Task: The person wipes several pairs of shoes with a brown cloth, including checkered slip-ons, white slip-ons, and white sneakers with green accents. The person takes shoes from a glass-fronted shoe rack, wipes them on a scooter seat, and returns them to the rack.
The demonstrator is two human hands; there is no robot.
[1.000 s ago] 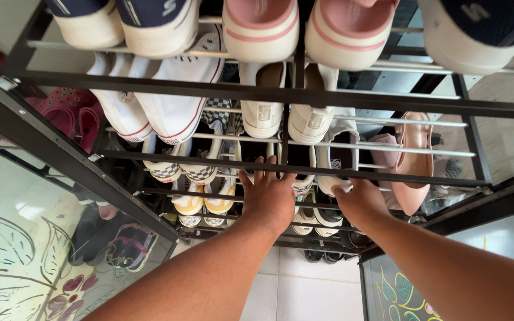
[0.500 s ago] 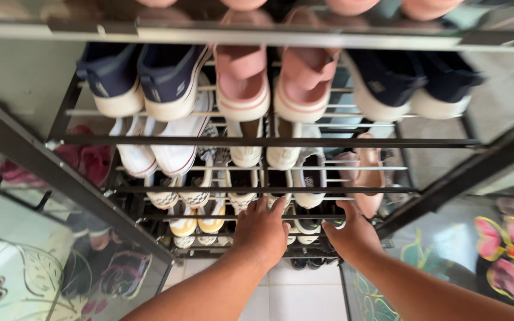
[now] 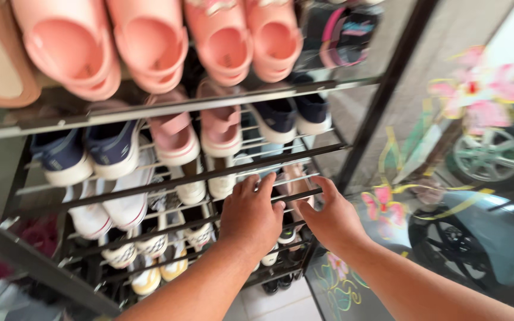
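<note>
A tall black metal shoe rack (image 3: 197,175) with several shelves fills the view. My left hand (image 3: 250,215) hovers palm down with fingers apart in front of a middle shelf, near white sneakers (image 3: 206,187). My right hand (image 3: 331,219) is beside it to the right, fingers spread, close to a rail and a pink flat shoe (image 3: 295,178). Neither hand holds anything. Pink clogs (image 3: 150,44) fill the top shelf. Below them sit navy sneakers (image 3: 87,151) and pink slip-ons (image 3: 200,131).
A glass door panel painted with flowers (image 3: 477,89) stands open on the right, with a dark wheeled vehicle (image 3: 471,238) seen through it. Checkered and yellow shoes (image 3: 150,273) sit on low shelves. White floor tiles (image 3: 281,306) lie below.
The view has swung up and to the right, bringing the top shelf of pink clogs into sight. Both hands have risen from the lower shelves and now hover with fingers spread.
</note>
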